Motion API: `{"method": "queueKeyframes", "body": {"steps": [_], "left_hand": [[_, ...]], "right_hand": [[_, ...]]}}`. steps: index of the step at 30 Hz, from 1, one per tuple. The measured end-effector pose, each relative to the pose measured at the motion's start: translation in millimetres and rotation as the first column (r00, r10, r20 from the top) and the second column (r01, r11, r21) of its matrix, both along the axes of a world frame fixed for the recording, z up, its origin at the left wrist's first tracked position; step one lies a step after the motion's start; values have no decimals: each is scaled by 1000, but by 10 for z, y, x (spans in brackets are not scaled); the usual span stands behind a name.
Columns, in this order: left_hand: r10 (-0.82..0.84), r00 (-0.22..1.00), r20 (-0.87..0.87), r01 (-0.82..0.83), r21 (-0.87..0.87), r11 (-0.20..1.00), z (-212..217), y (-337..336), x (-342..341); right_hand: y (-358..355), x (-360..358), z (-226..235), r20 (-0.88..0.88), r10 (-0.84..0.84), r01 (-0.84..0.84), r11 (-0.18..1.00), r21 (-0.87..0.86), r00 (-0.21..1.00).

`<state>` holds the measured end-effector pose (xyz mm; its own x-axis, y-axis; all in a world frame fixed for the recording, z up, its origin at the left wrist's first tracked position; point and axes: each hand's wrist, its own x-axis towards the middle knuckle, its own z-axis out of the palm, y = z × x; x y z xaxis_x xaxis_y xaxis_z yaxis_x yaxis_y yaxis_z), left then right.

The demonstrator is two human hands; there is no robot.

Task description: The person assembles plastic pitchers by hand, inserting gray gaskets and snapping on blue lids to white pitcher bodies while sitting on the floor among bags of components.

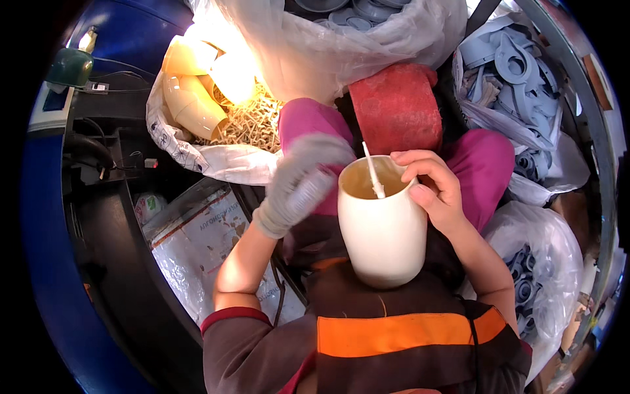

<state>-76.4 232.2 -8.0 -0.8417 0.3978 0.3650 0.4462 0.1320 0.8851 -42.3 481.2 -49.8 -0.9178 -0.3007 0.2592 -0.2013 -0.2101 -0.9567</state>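
Note:
A cream, rounded plastic pot (382, 243) stands upright against my lap, its open mouth facing up. My right hand (434, 185) is bare and grips the rim on the right, thumb outside and fingers over the edge. From inside the pot a thin, tapering white stick (373, 172) pokes up past the rim; its lower end is hidden. Left of the pot, apart from it, my left hand (302, 180) wears a grey knitted glove. Motion smears its fingers, and whether anything is in them cannot be made out.
Beyond my left knee, a white sack (230, 164) holds cream plastic pieces (193, 105) and pale curly scraps (248, 125). A red cylinder (397, 108) lies between my knees. Bags of grey plastic parts (515, 72) stand far and right. A dark machine frame (111, 236) runs along the left.

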Motion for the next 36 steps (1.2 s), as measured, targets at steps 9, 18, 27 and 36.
{"method": "queueKeyframes", "body": {"steps": [9, 18, 27, 36], "left_hand": [[-190, 982, -18, 180, -240, 954, -68, -23, -56], [450, 888, 96, -327, -555, 765, 371, -354, -446], [-658, 385, 647, 176, 648, 741, -509, 678, -254], [-643, 263, 719, 289, 577, 764, -706, 939, -445]], "right_hand": [[-22, 32, 58, -72, 56, -48, 993, 108, 996], [118, 224, 94, -215, -350, 404, 858, 317, 912], [2418, 986, 363, 117, -886, 750, 445, 489, 449], [3210, 3191, -1830, 12, -959, -109, -20, 994, 283]]}}
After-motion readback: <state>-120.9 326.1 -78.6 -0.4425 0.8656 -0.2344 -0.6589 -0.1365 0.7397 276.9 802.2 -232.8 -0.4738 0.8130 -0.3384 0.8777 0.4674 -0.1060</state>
